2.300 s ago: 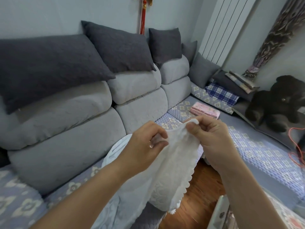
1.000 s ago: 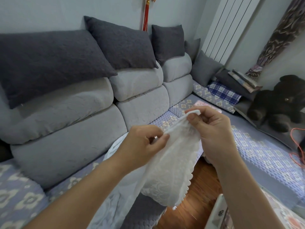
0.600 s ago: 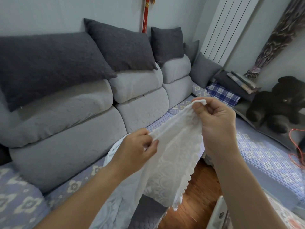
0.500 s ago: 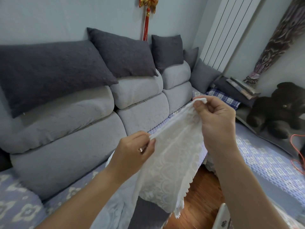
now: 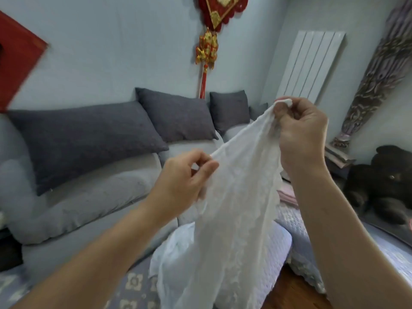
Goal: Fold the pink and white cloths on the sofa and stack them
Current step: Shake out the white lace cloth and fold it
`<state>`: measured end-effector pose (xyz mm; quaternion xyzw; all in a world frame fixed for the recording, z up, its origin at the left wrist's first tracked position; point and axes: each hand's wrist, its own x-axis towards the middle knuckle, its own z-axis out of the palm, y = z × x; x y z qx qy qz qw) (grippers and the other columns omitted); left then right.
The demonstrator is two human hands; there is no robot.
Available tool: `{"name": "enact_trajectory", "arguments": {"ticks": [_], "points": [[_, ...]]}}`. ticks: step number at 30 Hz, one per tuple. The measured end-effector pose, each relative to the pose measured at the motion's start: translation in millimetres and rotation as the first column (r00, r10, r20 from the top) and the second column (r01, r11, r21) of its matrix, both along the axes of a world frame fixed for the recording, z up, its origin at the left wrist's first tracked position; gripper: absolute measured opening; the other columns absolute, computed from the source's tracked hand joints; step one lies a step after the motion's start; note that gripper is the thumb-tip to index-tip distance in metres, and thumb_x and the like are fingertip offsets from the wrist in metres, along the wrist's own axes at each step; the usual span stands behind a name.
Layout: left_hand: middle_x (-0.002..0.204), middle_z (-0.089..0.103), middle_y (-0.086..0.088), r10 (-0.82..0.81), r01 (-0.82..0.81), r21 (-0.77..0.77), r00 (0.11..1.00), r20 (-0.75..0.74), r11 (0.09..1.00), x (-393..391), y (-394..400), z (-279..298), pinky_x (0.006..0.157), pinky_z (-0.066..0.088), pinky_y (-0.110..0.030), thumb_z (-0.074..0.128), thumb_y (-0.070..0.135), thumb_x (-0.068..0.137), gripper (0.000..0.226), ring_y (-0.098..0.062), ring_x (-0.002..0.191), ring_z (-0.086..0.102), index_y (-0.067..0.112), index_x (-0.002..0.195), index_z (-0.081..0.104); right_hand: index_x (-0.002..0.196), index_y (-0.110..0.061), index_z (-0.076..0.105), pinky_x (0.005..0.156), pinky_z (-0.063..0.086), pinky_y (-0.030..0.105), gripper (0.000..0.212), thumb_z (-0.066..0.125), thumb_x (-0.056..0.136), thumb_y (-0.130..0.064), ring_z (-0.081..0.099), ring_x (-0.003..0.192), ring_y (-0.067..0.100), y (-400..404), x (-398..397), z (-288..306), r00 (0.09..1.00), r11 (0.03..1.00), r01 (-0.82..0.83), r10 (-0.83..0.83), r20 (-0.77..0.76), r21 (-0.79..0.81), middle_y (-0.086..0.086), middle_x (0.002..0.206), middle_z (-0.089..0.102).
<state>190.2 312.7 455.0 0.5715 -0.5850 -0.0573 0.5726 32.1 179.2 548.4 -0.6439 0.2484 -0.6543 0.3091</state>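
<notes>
A white lace cloth (image 5: 231, 219) hangs in front of me over the sofa seat (image 5: 138, 284). My right hand (image 5: 301, 134) pinches its upper corner, raised high. Lower and to the left, my left hand (image 5: 187, 181) pinches the same top edge, so the edge runs slanted between them. The cloth's lower end bunches on the seat. A folded pink cloth (image 5: 287, 195) lies on the seat behind the white cloth, mostly hidden by it and by my right forearm.
Dark grey cushions (image 5: 84, 139) line the grey sofa back. A black plush dog (image 5: 383, 184) sits on the right section. A red knot ornament (image 5: 211, 41) and a white radiator (image 5: 310, 65) are on the wall. Wooden floor (image 5: 287, 288) shows below.
Both hands lifted the white cloth higher, the right hand most, and drew apart along its top edge. The view tilted up, showing more wall.
</notes>
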Motion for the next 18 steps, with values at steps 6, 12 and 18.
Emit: {"name": "enact_trajectory", "arguments": {"ticks": [6, 12, 18], "points": [[0.093, 0.055, 0.003, 0.168, -0.06, -0.237, 0.867, 0.47, 0.97, 48.5, -23.0, 69.1, 0.062, 0.041, -0.017, 0.05, -0.003, 0.086, 0.021, -0.012, 0.066, 0.052, 0.013, 0.088, 0.062, 0.082, -0.023, 0.071, 0.069, 0.052, 0.024, 0.016, 0.063, 0.092, -0.013, 0.059, 0.068, 0.0, -18.1, 32.8, 111.7, 0.991, 0.959, 0.109, -0.086, 0.099, -0.261, -0.017, 0.07, 0.063], [0.081, 0.056, -0.004, 0.446, -0.487, -0.142, 0.595, 0.668, 0.862, 102.3, -41.3, 150.2, 0.066, 0.039, -0.029, 0.057, -0.003, 0.08, 0.021, -0.031, 0.078, 0.062, 0.012, 0.072, 0.07, 0.086, -0.021, 0.07, 0.067, 0.048, 0.013, 0.015, 0.057, 0.091, -0.014, 0.056, 0.065, -0.012, -28.3, 41.2, 174.4, 0.972, 0.865, 0.233, -0.202, 0.118, -0.444, -0.019, 0.07, 0.061], [0.109, 0.062, 0.004, 0.231, -0.212, -0.153, 0.966, 0.117, 0.965, 95.2, -38.7, 165.9, 0.09, 0.05, -0.031, 0.065, 0.005, 0.085, 0.031, -0.012, 0.102, 0.061, 0.021, 0.112, 0.064, 0.083, -0.015, 0.069, 0.058, 0.05, 0.021, 0.018, 0.059, 0.092, -0.003, 0.06, 0.062, 0.002, -43.6, 20.3, 199.8, 0.987, 0.934, -0.116, 0.146, 0.064, -0.338, -0.011, 0.067, 0.065]]}}
